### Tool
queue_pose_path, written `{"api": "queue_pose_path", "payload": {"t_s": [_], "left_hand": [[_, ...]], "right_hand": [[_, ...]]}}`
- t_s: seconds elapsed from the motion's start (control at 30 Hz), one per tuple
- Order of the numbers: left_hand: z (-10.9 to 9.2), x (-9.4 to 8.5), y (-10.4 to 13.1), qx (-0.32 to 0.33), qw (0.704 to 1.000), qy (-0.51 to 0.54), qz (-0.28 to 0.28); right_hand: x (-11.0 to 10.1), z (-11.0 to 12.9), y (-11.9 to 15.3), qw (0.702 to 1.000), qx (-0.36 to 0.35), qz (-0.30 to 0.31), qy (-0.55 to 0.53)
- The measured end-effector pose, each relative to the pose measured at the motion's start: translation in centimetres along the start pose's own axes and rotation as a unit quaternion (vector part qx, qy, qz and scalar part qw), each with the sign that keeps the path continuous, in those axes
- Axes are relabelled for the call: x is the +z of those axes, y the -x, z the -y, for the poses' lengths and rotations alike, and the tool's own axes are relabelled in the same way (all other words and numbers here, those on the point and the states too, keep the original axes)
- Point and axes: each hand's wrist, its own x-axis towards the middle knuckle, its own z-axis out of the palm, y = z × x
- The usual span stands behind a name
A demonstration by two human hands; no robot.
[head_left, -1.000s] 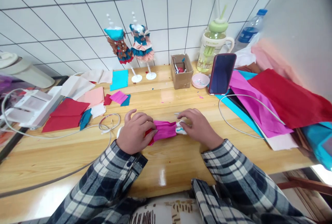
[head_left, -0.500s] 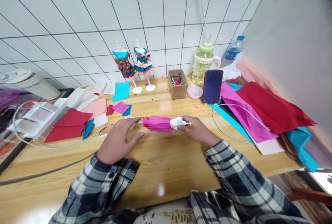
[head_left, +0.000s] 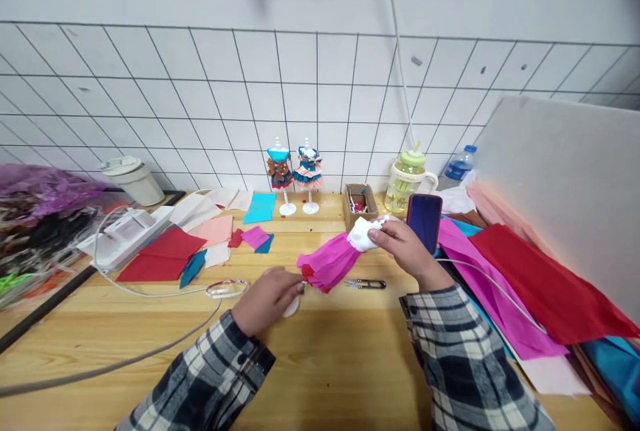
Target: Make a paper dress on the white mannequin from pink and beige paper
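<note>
The mannequin tilts between both hands: the right hand pinches its white torso at 2 o'clock, the left hand apparently its stand at 7 o'clock; pink skirt seems fitted, torso apparently left undecorated, unlike 2 dressed mannequins at 11 o'clock

I count three small mannequins, one phone, one cardboard box, one pair of snips, one water bottle.
</note>
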Motion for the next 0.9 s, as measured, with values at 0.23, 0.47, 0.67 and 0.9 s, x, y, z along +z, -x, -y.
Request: {"api": "queue_pose_path", "payload": {"t_s": [0.23, 0.47, 0.67, 0.9], "left_hand": [[-2.3, 3.6, -0.2, -0.159, 0.961, 0.227, -0.015], [-2.4, 3.0, -0.2, -0.211, 0.962, 0.168, -0.038], [-2.7, 2.6, -0.1, -0.216, 0.963, 0.154, -0.036], [-2.6, 2.6, 0.0, -0.212, 0.965, 0.154, -0.029]], "right_hand": [[2.4, 2.3, -1.3, 0.951, -0.077, -0.287, 0.091], [3.1, 4.1, -0.2, 0.948, -0.227, -0.027, 0.222], [3.5, 3.1, -0.2, 0.946, -0.210, -0.005, 0.249], [3.8, 3.6, -0.1, 0.940, -0.200, 0.001, 0.275]]}}
